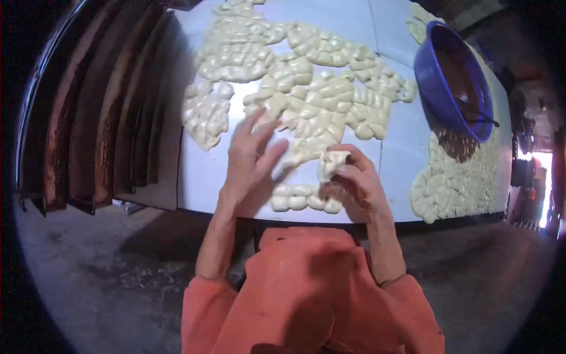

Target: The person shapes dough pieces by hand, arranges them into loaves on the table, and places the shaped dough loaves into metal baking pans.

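Observation:
Many pale, glossy dough pieces [318, 100] lie in joined clusters across the white tabletop [236, 171]. My left hand [252, 150] has its fingers apart, slightly blurred, with fingertips at the cluster in the middle; whether they touch it I cannot tell. My right hand [359, 177] grips a small, uneven lump of dough [333, 162] between thumb and fingers, over the right part of a short double row of dough pieces [295, 200] near the front edge.
A deep blue basin [430, 76] with brown contents and a dark handled tool stands at the right, beside more dough [442, 183]. Dark, worn metal trays or boards [79, 118] stand in a row left of the table. Concrete floor [124, 259] shows below.

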Demonstrator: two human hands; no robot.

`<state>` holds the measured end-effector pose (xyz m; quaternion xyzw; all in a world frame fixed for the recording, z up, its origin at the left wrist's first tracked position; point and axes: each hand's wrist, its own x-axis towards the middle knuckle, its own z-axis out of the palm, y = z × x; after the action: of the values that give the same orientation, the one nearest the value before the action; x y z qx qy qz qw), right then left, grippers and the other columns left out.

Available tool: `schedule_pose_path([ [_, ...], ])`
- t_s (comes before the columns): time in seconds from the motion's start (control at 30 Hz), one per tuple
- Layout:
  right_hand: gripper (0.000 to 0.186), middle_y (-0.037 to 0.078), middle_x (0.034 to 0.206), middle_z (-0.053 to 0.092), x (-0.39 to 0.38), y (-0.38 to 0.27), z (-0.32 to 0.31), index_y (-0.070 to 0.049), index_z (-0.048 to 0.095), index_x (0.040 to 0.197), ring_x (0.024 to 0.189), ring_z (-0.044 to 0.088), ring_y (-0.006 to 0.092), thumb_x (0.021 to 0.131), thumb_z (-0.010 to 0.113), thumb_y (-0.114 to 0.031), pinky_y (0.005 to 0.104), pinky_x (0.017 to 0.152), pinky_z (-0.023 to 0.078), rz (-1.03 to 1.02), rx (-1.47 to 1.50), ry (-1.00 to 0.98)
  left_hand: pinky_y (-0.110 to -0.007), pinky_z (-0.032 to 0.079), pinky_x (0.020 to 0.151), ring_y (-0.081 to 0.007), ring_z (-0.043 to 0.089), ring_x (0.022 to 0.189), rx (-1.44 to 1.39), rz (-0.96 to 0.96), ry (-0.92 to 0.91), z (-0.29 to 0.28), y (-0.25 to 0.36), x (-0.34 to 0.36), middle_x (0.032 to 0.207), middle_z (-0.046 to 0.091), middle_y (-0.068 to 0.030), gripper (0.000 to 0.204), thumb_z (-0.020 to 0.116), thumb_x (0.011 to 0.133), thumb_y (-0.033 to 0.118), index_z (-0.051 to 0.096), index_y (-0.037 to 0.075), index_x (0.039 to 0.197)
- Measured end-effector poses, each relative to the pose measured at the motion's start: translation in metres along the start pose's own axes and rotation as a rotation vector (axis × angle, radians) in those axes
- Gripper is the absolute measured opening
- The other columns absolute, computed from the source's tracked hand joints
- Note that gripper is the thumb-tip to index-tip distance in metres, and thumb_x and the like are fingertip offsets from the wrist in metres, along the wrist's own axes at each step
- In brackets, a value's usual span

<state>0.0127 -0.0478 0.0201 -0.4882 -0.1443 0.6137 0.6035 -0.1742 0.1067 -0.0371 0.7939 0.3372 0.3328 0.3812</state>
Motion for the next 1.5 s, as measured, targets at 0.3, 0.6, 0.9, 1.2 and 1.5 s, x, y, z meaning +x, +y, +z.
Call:
schedule_pose_path([
  [0.3, 0.029, 0.012, 0.107, 0.067, 0.011, 0.002, 0.002, -0.006, 0.053, 0.117, 0.084, 0.067, 0.0132, 0.094, 0.07, -0.013, 0.0232, 0.066, 0.056, -0.09, -0.04, 0.022, -0.025, 0.053, 0.074, -0.0101, 0.066, 0.083, -0.658, -0.452, -0.341, 0.021, 0.057, -0.006, 0.098, 0.074, -0.0088, 0.039, 0.075, 0.09, 0.016, 0.067, -0.003, 0.123],
  [0.6, 0.04, 0.005, 0.103, 0.066, 0.015, 0.006, -0.017, -0.009, 0.047, 0.134, 0.083, 0.055, 0.007, 0.096, 0.062, -0.013, 0.0218, 0.073, 0.048, -0.226, -0.163, 0.067, -0.028, 0.053, 0.081, -0.0129, 0.064, 0.098, -0.709, -0.509, -0.197, 0.022, 0.057, -0.011, 0.11, 0.067, -0.0084, 0.043, 0.075, 0.089, 0.015, 0.06, 0.0, 0.127],
  [0.9, 0.03, 0.004, 0.1, 0.065, 0.021, 0.003, -0.026, -0.004, 0.063, 0.121, 0.089, 0.062, 0.0079, 0.097, 0.067, -0.02, 0.0244, 0.078, 0.053, -0.065, -0.103, -0.086, -0.024, 0.054, 0.078, -0.0085, 0.066, 0.088, -0.644, -0.458, -0.308, 0.039, 0.074, -0.002, 0.106, 0.073, -0.0072, 0.056, 0.08, 0.085, 0.014, 0.059, -0.002, 0.135],
  [1.2, 0.027, 0.009, 0.109, 0.066, 0.028, 0.006, -0.023, -0.002, 0.056, 0.116, 0.097, 0.064, 0.0133, 0.098, 0.062, -0.021, 0.0297, 0.085, 0.053, -0.133, -0.071, -0.054, -0.024, 0.053, 0.074, -0.0095, 0.065, 0.088, -0.564, -0.517, -0.262, 0.029, 0.065, -0.009, 0.1, 0.071, -0.0051, 0.044, 0.077, 0.086, 0.005, 0.061, 0.0, 0.127],
  [1.5, 0.045, 0.008, 0.092, 0.068, 0.035, 0.008, -0.012, -0.008, 0.056, 0.128, 0.076, 0.064, 0.0125, 0.086, 0.072, -0.012, 0.0273, 0.068, 0.052, -0.207, -0.264, 0.005, -0.032, 0.054, 0.077, -0.0197, 0.067, 0.085, 0.029, -0.327, -0.271, 0.018, 0.091, -0.001, 0.1, 0.069, -0.0146, 0.07, 0.079, 0.083, 0.012, 0.046, 0.009, 0.145],
])
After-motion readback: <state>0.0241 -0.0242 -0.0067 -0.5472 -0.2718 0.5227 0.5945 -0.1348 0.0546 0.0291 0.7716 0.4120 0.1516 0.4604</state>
